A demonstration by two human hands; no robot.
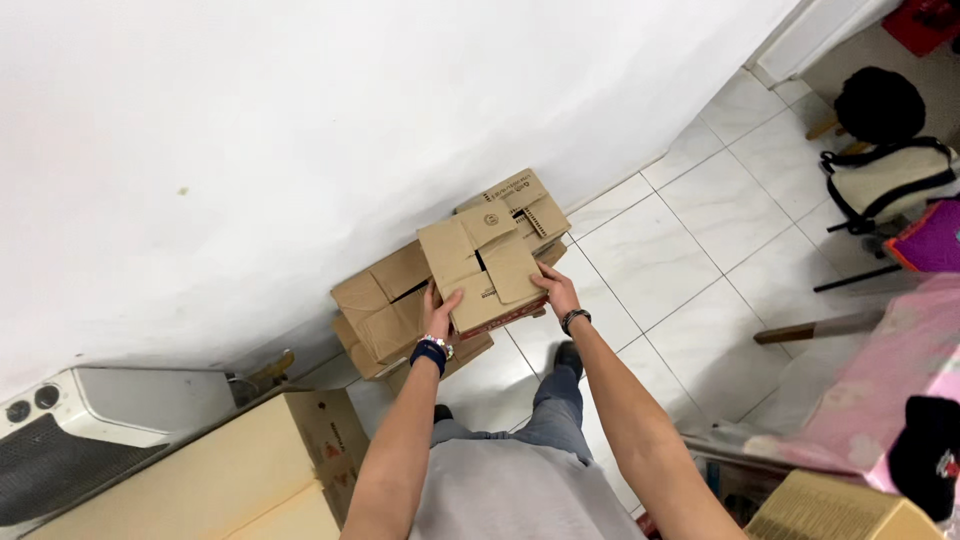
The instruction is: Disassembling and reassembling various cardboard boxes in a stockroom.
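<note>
A small brown cardboard box (482, 268) with its top flaps folded shut is held between both hands above the floor. My left hand (439, 312) grips its left side, wearing a dark wristband and a bead bracelet. My right hand (555, 287) presses its right side, with a dark bracelet on the wrist. Beneath and behind the held box, more brown cardboard boxes (385, 310) sit stacked on the white tile floor against the white wall (300, 120); another box (525, 200) lies at the back right of the stack.
A large tan cardboard box (230, 470) and a white appliance (90, 420) stand at the lower left. To the right are a chair with a black bag (885, 175), pink fabric (890, 390), a black cap (925, 455) and another box (830, 510).
</note>
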